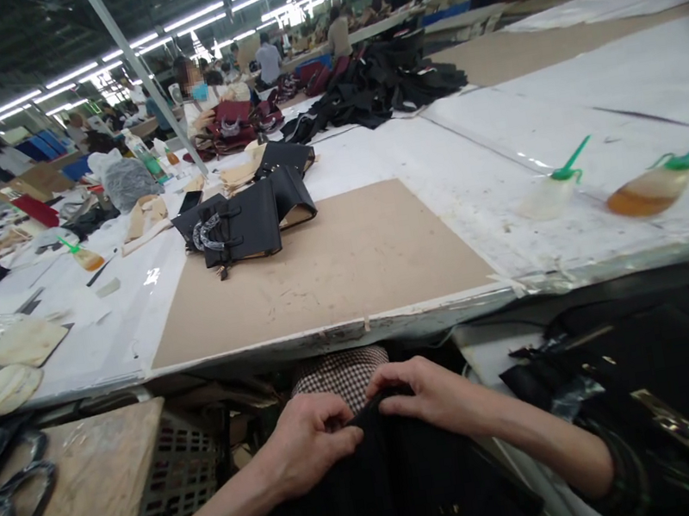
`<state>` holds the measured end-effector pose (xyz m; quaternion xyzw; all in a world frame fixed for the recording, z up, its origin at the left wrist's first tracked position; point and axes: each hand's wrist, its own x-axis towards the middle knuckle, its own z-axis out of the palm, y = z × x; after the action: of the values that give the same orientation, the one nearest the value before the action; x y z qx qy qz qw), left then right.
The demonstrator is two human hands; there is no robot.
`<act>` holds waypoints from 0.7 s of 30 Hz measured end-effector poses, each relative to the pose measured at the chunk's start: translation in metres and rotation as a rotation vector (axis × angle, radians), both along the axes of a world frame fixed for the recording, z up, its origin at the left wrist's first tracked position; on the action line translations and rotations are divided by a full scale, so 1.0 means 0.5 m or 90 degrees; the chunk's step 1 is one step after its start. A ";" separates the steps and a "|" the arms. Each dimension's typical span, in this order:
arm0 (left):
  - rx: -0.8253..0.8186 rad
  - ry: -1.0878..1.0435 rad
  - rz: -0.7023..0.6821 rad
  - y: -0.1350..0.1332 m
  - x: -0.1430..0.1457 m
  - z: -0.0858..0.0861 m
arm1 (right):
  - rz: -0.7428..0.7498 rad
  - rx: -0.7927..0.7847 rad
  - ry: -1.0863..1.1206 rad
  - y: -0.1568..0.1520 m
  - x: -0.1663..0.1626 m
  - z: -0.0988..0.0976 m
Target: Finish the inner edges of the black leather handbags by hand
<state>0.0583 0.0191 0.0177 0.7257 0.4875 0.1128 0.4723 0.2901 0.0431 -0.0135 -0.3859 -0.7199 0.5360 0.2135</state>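
Over my lap lies a piece of black fabric (410,466), its upper edge pinched between my two hands. My left hand (314,439) grips that edge with thumb and bent fingers. Close beside it, my right hand (428,393) pinches the same edge, thumb below and fingers above. Small gold-coloured bits show low on the black fabric. Its lower part merges with my dark clothing, so I cannot tell where it ends. Beyond my hands, black handbags (253,220) with wrapped handles rest on a brown board (326,269) on the white table.
Two squeeze bottles with green spouts, one clear (547,193) and one amber (657,187), stand at the right. Black bag pieces (678,380) with gold hardware lie beside me. At left are a wooden board (85,482) and a plastic crate (180,458). A masked person (205,97) is across the table.
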 end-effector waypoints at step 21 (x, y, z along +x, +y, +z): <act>-0.092 -0.004 0.022 0.021 0.013 -0.013 | -0.041 0.004 -0.024 -0.006 -0.002 -0.014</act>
<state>0.0648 0.0298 0.0114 0.6806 0.5056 0.0878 0.5229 0.2893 0.0402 -0.0207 -0.4186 -0.7127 0.5188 0.2183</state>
